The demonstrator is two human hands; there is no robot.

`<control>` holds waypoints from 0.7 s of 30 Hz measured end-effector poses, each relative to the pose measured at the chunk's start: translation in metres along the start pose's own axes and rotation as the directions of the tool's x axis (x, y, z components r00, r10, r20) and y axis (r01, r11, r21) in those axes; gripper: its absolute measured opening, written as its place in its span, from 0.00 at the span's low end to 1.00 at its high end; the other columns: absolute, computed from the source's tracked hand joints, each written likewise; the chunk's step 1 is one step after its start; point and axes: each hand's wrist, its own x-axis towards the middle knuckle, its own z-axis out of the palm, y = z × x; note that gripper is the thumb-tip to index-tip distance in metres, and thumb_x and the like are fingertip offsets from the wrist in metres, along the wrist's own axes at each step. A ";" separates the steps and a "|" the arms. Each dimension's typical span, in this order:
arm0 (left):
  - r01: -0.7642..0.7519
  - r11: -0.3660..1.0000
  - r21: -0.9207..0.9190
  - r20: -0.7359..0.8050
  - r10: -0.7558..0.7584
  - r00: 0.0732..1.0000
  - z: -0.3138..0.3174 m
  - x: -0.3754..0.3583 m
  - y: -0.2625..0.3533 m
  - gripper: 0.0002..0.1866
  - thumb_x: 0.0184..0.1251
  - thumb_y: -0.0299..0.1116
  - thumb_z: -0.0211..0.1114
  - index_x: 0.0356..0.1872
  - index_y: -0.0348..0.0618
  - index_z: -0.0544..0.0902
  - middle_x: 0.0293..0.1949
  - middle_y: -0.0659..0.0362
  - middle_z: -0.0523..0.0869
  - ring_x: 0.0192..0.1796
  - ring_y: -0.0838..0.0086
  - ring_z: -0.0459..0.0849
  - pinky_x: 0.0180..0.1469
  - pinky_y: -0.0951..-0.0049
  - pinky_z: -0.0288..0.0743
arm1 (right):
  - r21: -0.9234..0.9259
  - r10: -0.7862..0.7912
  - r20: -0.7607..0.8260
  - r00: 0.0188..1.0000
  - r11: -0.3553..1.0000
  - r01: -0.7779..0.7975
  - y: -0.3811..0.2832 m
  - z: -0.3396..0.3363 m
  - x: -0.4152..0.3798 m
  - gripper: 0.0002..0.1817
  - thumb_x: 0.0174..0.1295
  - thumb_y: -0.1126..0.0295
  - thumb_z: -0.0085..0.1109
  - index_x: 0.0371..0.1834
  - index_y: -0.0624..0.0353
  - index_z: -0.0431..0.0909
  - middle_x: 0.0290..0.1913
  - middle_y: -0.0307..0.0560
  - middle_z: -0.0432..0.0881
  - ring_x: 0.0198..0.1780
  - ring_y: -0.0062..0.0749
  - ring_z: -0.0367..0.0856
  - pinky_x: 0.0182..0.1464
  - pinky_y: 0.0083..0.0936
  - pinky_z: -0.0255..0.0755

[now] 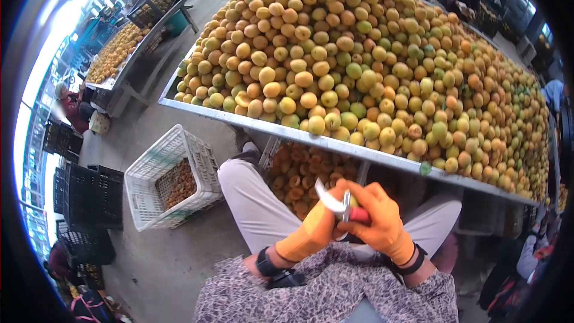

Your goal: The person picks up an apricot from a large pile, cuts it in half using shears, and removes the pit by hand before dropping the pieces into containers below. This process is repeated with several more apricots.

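Both of my hands wear orange gloves and meet above my lap. My right hand (381, 218) is closed around the red handle (359, 215) of a small curved knife (335, 202), whose metal blade points up and to the left. My left hand (315, 229) is closed beside the blade, its fingers curled. A bit of yellow-green apricot (354, 201) shows between the hands, mostly hidden by the blade and gloves. Below and beyond them, between my knees, a crate holds many cut-open apricots (305, 170).
A metal-edged table (251, 123) heaped with whole apricots (335, 54) stands in front. Left of my leg is a white plastic crate (139, 194) with brown pits (176, 184) inside. Black crates (92, 197) are stacked farther left. Other people sit around the room's edges.
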 end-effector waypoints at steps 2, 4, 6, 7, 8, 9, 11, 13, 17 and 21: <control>0.487 0.832 -0.266 0.167 -0.458 0.873 -0.005 -0.005 0.011 0.29 0.74 0.62 0.45 0.33 0.46 0.79 0.22 0.62 0.79 0.19 0.77 0.74 0.16 0.79 0.61 | -0.123 -0.079 0.118 0.990 0.988 0.094 0.007 -0.006 -0.005 0.44 0.40 0.62 0.76 0.66 0.59 0.69 0.33 0.48 0.76 0.27 0.45 0.80 0.27 0.32 0.74; 0.497 0.854 -0.156 0.272 -0.446 0.852 -0.013 -0.006 0.005 0.32 0.72 0.66 0.43 0.28 0.48 0.79 0.16 0.62 0.75 0.13 0.76 0.71 0.12 0.79 0.57 | -0.145 -0.104 0.174 0.979 0.981 0.130 0.005 -0.008 -0.009 0.41 0.41 0.61 0.75 0.62 0.65 0.71 0.32 0.50 0.75 0.26 0.47 0.78 0.26 0.34 0.72; 0.593 0.785 -0.179 0.218 -0.556 0.802 -0.005 -0.006 0.020 0.30 0.73 0.64 0.44 0.27 0.49 0.78 0.16 0.63 0.74 0.14 0.77 0.71 0.14 0.78 0.58 | -0.150 -0.142 0.169 0.975 0.974 0.167 0.007 -0.006 -0.010 0.37 0.43 0.61 0.74 0.57 0.66 0.72 0.30 0.51 0.75 0.25 0.50 0.76 0.26 0.36 0.69; 0.629 0.755 -0.184 0.192 -0.600 0.777 -0.008 -0.006 0.021 0.30 0.74 0.63 0.45 0.27 0.49 0.78 0.16 0.64 0.74 0.16 0.77 0.71 0.16 0.79 0.59 | -0.150 -0.155 0.173 0.973 0.972 0.181 0.008 -0.004 -0.010 0.37 0.43 0.61 0.74 0.57 0.66 0.72 0.30 0.51 0.75 0.25 0.50 0.76 0.26 0.36 0.69; 0.621 0.762 -0.186 0.187 -0.593 0.783 -0.008 -0.004 0.021 0.30 0.74 0.63 0.45 0.27 0.49 0.78 0.16 0.64 0.74 0.16 0.77 0.71 0.16 0.79 0.59 | -0.133 -0.136 0.127 0.983 0.979 0.153 0.009 0.001 -0.011 0.36 0.44 0.60 0.73 0.57 0.66 0.73 0.30 0.51 0.75 0.26 0.49 0.76 0.26 0.36 0.69; 0.568 0.803 -0.183 0.127 -0.554 0.823 -0.005 -0.004 0.016 0.29 0.75 0.62 0.44 0.29 0.48 0.79 0.17 0.64 0.74 0.18 0.78 0.72 0.18 0.78 0.60 | -0.111 -0.106 0.082 0.991 0.987 0.115 0.008 0.005 -0.012 0.35 0.45 0.59 0.73 0.56 0.66 0.73 0.30 0.51 0.75 0.26 0.49 0.77 0.26 0.36 0.70; 0.514 0.840 -0.174 0.069 -0.511 0.857 -0.006 -0.004 0.006 0.29 0.75 0.61 0.44 0.31 0.46 0.79 0.17 0.64 0.74 0.20 0.78 0.73 0.20 0.77 0.61 | -0.048 -0.066 0.027 0.997 0.997 0.067 0.003 0.014 -0.010 0.33 0.49 0.59 0.72 0.56 0.65 0.73 0.30 0.52 0.76 0.27 0.49 0.78 0.27 0.35 0.70; 0.041 0.948 0.316 0.101 -0.077 0.992 -0.022 -0.002 -0.026 0.20 0.70 0.48 0.51 0.48 0.41 0.74 0.28 0.57 0.77 0.30 0.69 0.76 0.30 0.71 0.68 | 0.024 -0.029 -0.046 0.999 0.999 0.030 -0.001 0.021 -0.013 0.34 0.50 0.62 0.73 0.58 0.67 0.72 0.33 0.55 0.77 0.28 0.51 0.79 0.29 0.37 0.72; -0.538 0.365 0.760 0.291 0.549 0.783 -0.038 -0.005 -0.062 0.39 0.57 0.25 0.63 0.71 0.28 0.58 0.53 0.42 0.76 0.49 0.51 0.76 0.52 0.58 0.71 | 0.143 0.093 -0.135 0.986 0.987 -0.073 -0.005 0.032 -0.016 0.28 0.54 0.66 0.70 0.57 0.65 0.73 0.32 0.55 0.76 0.28 0.51 0.77 0.29 0.35 0.70; -0.512 0.198 0.836 0.279 0.651 0.706 -0.031 -0.003 -0.050 0.41 0.55 0.24 0.65 0.71 0.24 0.57 0.49 0.47 0.81 0.44 0.53 0.78 0.49 0.60 0.73 | 0.206 0.163 -0.179 0.970 0.970 -0.125 0.001 0.045 -0.018 0.24 0.52 0.77 0.66 0.55 0.64 0.74 0.31 0.53 0.75 0.27 0.47 0.76 0.29 0.32 0.69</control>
